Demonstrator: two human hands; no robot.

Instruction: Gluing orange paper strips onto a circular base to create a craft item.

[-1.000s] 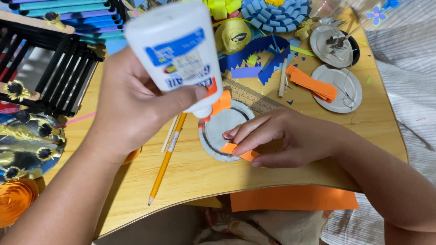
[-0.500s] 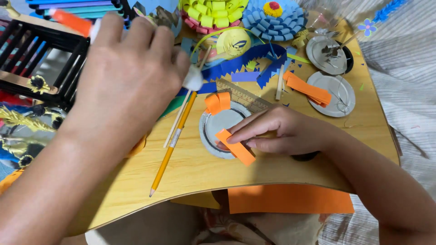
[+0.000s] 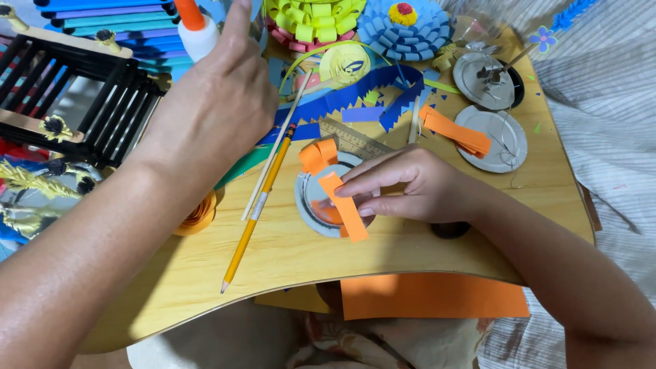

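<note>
The right hand lies on the wooden table, fingers pinched on an orange strip that rests slantwise across a round metal lid. A looped orange strip sits on the lid's far rim, touching a ruler. The left hand is raised over the table's far left part, closed around a glue bottle; only the bottle's white shoulder and orange cap show above the fingers, and its label is hidden.

A yellow pencil and a thin pale stick lie side by side between the two hands, the pencil point near the table's curved front edge. The front strip of the table, between the lid and that edge, is bare wood. An orange sheet pokes out from under the front edge.

The far side is crowded: a jagged blue paper band, a yellow-green paper flower, a blue paper flower, and two more metal lids at far right, one bearing folded orange strips. A black slatted rack stands just off the left edge, and a coiled orange roll sits beside the left wrist.
</note>
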